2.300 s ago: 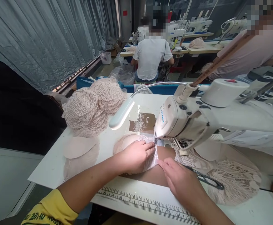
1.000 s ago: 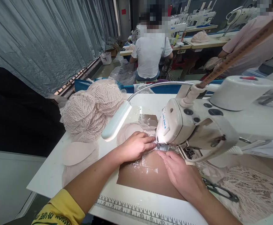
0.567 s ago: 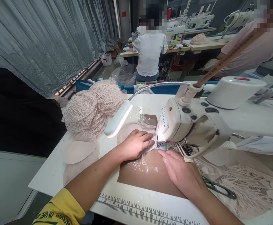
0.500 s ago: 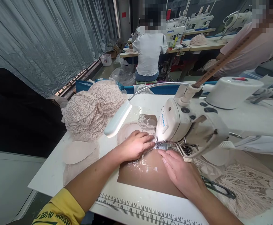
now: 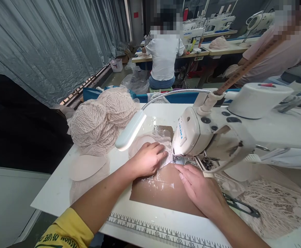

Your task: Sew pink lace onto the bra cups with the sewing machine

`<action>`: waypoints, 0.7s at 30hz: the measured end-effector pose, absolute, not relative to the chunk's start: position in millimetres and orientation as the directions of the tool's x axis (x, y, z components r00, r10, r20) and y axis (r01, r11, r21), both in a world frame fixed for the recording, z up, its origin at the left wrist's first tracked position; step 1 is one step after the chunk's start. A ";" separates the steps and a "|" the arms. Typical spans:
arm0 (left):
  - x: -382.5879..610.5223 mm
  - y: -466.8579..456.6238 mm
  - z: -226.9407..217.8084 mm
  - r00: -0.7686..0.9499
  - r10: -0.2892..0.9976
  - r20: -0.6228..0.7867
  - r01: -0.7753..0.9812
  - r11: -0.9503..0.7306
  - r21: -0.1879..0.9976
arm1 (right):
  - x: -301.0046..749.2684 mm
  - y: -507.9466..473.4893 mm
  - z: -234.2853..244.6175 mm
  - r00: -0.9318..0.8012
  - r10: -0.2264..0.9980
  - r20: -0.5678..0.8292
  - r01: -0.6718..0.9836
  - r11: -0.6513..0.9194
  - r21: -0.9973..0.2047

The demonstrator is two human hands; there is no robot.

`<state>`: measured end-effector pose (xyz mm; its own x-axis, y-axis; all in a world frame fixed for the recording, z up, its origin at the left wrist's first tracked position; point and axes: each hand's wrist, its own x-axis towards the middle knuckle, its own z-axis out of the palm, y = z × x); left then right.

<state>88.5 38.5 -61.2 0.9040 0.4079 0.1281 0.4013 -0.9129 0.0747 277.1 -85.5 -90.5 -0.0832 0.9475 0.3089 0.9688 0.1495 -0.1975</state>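
My left hand (image 5: 150,160) has its fingers bent down onto a piece of pale pink lace fabric (image 5: 167,142), just left of the sewing machine's needle area; its thumb is hidden. The lace runs up to the presser foot (image 5: 176,159) of the white sewing machine (image 5: 189,132). My right hand (image 5: 199,182) lies flat, fingers stretched toward the presser foot, on a glossy brown sheet (image 5: 163,193) covering the machine bed. A smooth, pale molded cup (image 5: 140,142) lies with the lace, left of my fingers.
Lace bundles (image 5: 99,119) are heaped at the back left, near a loose cup (image 5: 88,167). A lit lamp (image 5: 130,131) hangs over the table. Black scissors (image 5: 240,205) and more lace (image 5: 277,206) lie right. A printed ruler (image 5: 161,234) edges the front. Another person (image 5: 163,58) sits ahead.
My left hand has drawn back slightly left from the needle, its fingers more bent, and more lace shows beside the presser foot. My right hand has barely moved.
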 end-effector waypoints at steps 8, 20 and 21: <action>85.4 17.3 -48.8 0.868 0.496 -0.009 0.496 -0.868 0.034 | 283.5 -86.7 -96.6 -0.068 0.932 0.357 0.968 0.148 -0.203; 88.9 4.9 -57.6 0.944 0.325 0.062 0.316 -0.941 0.124 | 284.9 -88.2 -96.2 -0.093 0.931 0.354 0.968 0.167 -0.186; 88.6 5.1 -57.5 0.946 0.316 0.066 0.306 -0.942 0.135 | 284.6 -88.8 -95.8 -0.093 0.933 0.347 0.967 0.167 -0.191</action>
<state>88.6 5.1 -57.5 0.9463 0.3165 0.0656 0.3058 -0.9425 0.1352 284.6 -88.8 -95.8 -0.0926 0.9335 0.3465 0.9674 0.1667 -0.1905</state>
